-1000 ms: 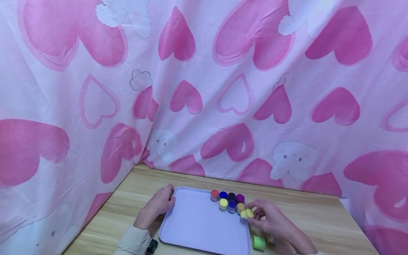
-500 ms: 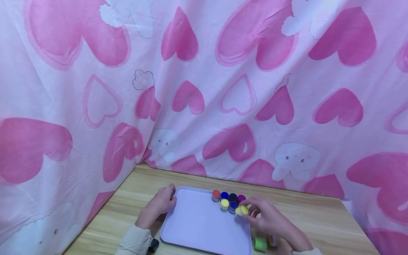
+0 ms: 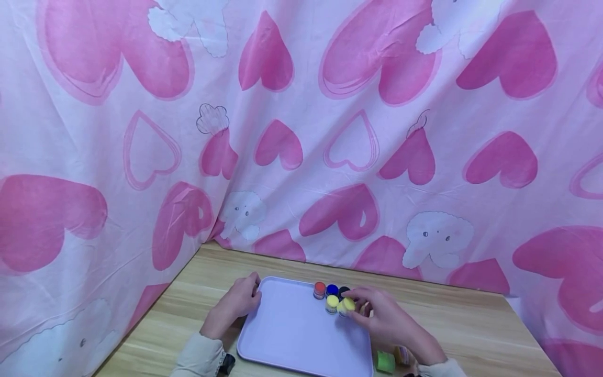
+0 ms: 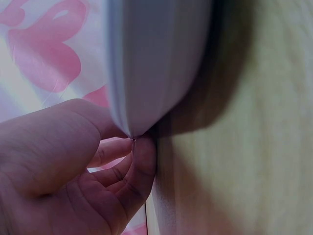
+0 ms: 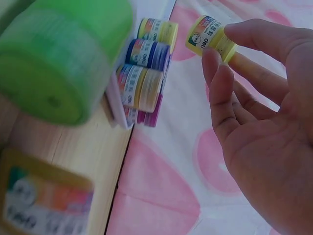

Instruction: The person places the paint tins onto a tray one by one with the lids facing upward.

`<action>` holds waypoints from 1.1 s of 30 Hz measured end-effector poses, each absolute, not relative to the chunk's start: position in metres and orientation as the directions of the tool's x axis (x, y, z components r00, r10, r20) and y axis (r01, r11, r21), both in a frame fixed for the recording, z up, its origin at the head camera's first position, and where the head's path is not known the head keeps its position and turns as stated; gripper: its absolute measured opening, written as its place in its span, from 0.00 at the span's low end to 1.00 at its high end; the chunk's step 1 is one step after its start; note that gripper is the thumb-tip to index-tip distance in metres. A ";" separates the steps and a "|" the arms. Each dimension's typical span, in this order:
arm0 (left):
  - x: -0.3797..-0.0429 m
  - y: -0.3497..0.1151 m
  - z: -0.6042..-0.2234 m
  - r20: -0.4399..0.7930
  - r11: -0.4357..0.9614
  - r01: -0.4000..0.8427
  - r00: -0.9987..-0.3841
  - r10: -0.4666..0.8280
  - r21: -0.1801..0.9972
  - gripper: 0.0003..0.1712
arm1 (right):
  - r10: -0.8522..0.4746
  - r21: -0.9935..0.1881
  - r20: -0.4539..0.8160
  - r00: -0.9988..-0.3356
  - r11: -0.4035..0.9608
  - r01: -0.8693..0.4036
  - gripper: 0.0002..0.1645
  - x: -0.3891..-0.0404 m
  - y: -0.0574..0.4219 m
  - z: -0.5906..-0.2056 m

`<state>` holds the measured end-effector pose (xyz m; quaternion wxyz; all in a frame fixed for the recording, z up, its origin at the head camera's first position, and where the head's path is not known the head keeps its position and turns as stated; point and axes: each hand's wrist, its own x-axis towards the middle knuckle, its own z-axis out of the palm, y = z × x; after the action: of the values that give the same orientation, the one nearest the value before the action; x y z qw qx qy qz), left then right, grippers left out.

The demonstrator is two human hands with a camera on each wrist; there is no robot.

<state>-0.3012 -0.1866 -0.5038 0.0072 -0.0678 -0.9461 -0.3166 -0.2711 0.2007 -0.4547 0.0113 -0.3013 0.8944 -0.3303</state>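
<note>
My right hand (image 3: 386, 317) pinches a small yellow paint jar (image 5: 205, 36) between thumb and fingertips, tilted and held above the jars at the tray's far right. Below it on the pale lilac tray (image 3: 301, 337) stand an orange-red jar (image 3: 320, 289), a blue jar (image 3: 332, 290), a black one and a second yellow jar (image 3: 332, 303). The right wrist view also shows a dark blue jar (image 5: 148, 54), a tan jar (image 5: 139, 87) and a magenta jar (image 5: 154, 110) there. With thumb and fingers my left hand (image 3: 235, 303) grips the tray's left rim near the far corner.
On the wooden table (image 3: 461, 319), right of the tray, are a green jar (image 3: 385, 361) and an ochre jar (image 3: 402, 355). Pink heart-printed cloth (image 3: 278, 144) hangs behind and to the left of the table.
My right hand has carried the yellow jar leftward over the row of jars, now hiding the magenta and tan ones in the head view. My left hand stays on the rim.
</note>
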 end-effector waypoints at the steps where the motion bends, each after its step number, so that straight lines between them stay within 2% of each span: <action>1: -0.301 -0.187 -0.504 0.056 0.790 0.132 -0.991 0.123 0.599 0.11 | -0.543 -0.598 0.175 -0.821 0.604 -0.527 0.22 -0.272 0.199 -0.454; 6: -0.301 -0.186 -0.503 0.050 0.791 0.123 -0.992 0.117 0.600 0.11 | -0.524 -0.585 0.163 -0.836 0.631 -0.509 0.23 -0.276 0.189 -0.452; 17: -0.301 -0.185 -0.503 0.040 0.794 0.116 -0.993 0.115 0.597 0.11 | -0.577 -0.533 0.280 -0.768 0.571 -0.624 0.21 -0.285 0.171 -0.456; 28: -0.302 -0.185 -0.502 0.028 0.793 0.104 -0.994 0.110 0.600 0.11 | -0.575 -0.544 0.218 -0.788 0.599 -0.588 0.22 -0.291 0.157 -0.456; 33: -0.301 -0.186 -0.502 0.047 0.797 0.118 -0.993 0.113 0.593 0.12 | -0.598 -0.546 0.226 -0.769 0.576 -0.609 0.20 -0.295 0.151 -0.460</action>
<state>-0.3010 -0.1855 -0.5015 0.0044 -0.0610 -0.9478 -0.3130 -0.2953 0.1509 -0.4595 -0.0085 -0.3400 0.8876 -0.3107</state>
